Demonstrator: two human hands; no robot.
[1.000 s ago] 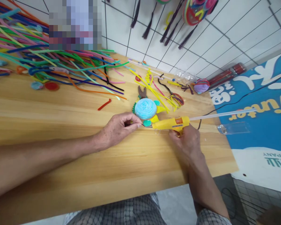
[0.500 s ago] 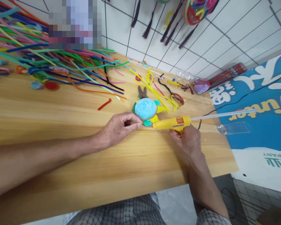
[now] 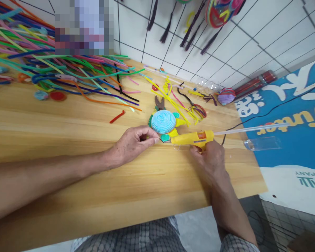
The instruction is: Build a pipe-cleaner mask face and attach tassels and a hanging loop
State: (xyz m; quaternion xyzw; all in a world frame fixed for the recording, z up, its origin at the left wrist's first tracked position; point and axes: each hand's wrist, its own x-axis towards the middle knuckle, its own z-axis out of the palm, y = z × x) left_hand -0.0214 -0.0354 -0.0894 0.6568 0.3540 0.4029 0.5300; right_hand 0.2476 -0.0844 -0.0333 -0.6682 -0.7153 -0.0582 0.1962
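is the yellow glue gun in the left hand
No, the glue gun is held in the right hand, while the left hand pinches a thin dark strand.

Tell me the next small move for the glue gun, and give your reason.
Probably hold the left hand steady while the right hand squeezes a small dab from the yellow glue gun. The left hand pinches a thin dark strand whose free end lies close by the nozzle, and a glue stick is loaded. Whether strand and nozzle touch, I cannot tell.
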